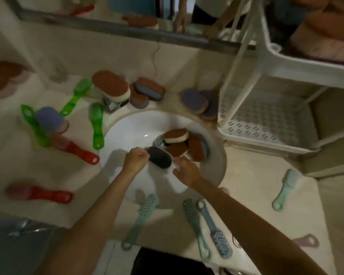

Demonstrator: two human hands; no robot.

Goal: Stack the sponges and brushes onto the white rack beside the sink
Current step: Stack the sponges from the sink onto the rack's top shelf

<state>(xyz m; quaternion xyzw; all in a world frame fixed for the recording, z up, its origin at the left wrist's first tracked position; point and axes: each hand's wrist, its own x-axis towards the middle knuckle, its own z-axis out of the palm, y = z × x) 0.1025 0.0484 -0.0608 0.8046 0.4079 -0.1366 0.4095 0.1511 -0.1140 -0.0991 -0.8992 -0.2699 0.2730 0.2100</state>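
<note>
— Where's the white rack [266,120]?
— Right of frame, up and right of the sink [127,132].
— And the dark sponge [160,160]?
— Mid-frame over the sink, long axis slanting down-right. The left hand [136,158] pinches its upper-left end. The right hand [185,171] is just beside it, grip unclear.

The counter [246,185] carries scattered brushes [96,126], sponges [194,101] and the white rack [266,126].

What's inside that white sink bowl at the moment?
A pile of brown sponges, a grey brush poking from beneath them, and a dark sponge gripped by the left hand. The pile hides most of the brush and whatever lies under it.
</note>
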